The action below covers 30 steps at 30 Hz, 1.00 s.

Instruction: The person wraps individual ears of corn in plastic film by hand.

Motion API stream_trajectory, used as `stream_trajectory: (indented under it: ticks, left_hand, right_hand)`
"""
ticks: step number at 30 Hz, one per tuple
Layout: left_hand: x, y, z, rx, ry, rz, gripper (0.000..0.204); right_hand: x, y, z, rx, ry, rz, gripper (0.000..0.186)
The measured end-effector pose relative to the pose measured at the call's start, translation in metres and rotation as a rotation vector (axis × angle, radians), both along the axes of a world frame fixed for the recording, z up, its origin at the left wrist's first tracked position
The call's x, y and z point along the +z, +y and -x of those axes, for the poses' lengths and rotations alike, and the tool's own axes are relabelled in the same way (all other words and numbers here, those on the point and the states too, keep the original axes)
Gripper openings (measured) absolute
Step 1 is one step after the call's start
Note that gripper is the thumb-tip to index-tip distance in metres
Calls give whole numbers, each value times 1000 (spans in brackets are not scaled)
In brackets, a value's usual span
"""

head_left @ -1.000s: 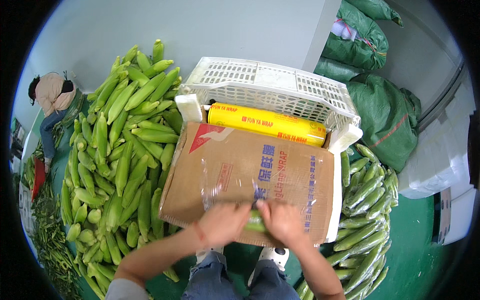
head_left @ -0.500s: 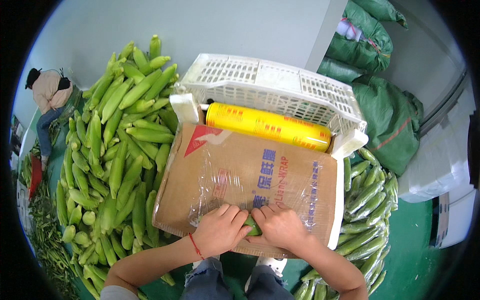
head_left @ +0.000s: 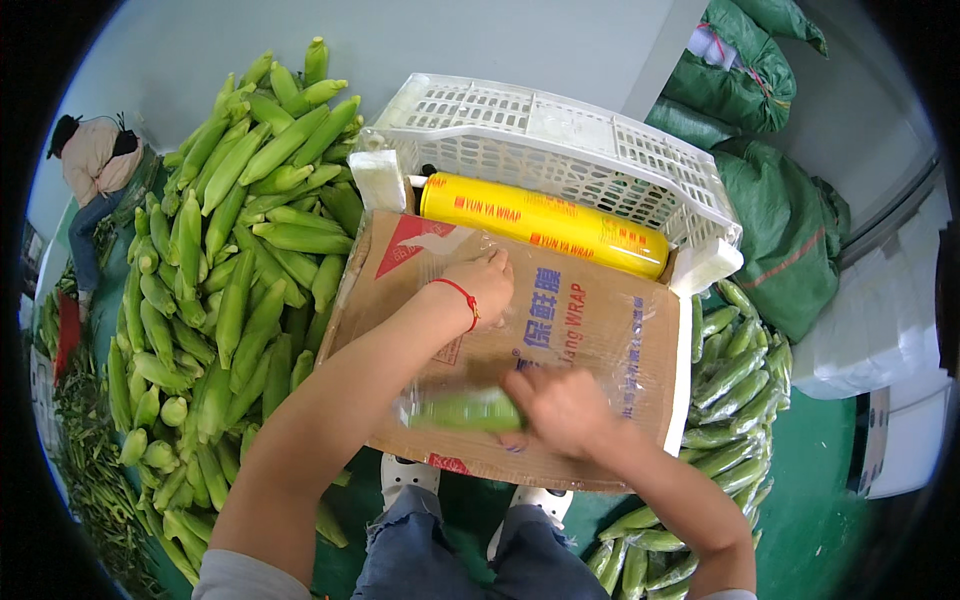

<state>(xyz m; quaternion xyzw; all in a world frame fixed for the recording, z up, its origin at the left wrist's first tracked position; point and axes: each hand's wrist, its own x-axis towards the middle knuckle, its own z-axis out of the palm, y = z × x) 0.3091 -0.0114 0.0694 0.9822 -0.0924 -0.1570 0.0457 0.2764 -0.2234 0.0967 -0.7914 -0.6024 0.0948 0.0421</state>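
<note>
A brown cardboard sheet or box top (head_left: 400,330), with clear cling film over parts of it, lies in front of me. My right hand (head_left: 565,405) grips one end of a green ear of corn (head_left: 465,410), blurred by motion, low over the cardboard's near part. Farther up, my left hand (head_left: 485,285) bends over the cardboard with its fingers closed; what they pinch, if anything, is hidden. A yellow roll of cling film (head_left: 540,225) lies just beyond the cardboard, inside a white plastic crate (head_left: 550,125).
Unwrapped corn (head_left: 240,270) is heaped at the left. Film-wrapped ears (head_left: 735,390) are stacked at the right on the green floor (head_left: 820,470). Green sacks (head_left: 780,235) stand by the wall at the far right. Another person (head_left: 95,170) bends over at the far left, near loose husks (head_left: 90,440).
Both hands were together around the corn at the cardboard's near edge. The left has let go and moved away up the cardboard; the right has lifted the corn slightly farther from me. The roll has turned.
</note>
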Motion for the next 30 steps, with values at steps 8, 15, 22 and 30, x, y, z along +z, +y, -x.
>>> stream_trajectory:
  ticks: [8,15,22,30]
  left_hand:
    - [-2,-7,54,111,-507,694,60]
    - [25,-89,140,239,-509,2076,40]
    - [-4,-62,160,1012,-434,1989,11]
    - [-13,-105,195,874,711,2115,37]
  right_hand:
    - [7,-98,83,-476,1104,-34,63]
    - [-26,-27,105,295,3050,-322,73]
    - [0,-79,87,-934,1912,-543,48]
    - [0,-81,44,-697,1027,-1711,31]
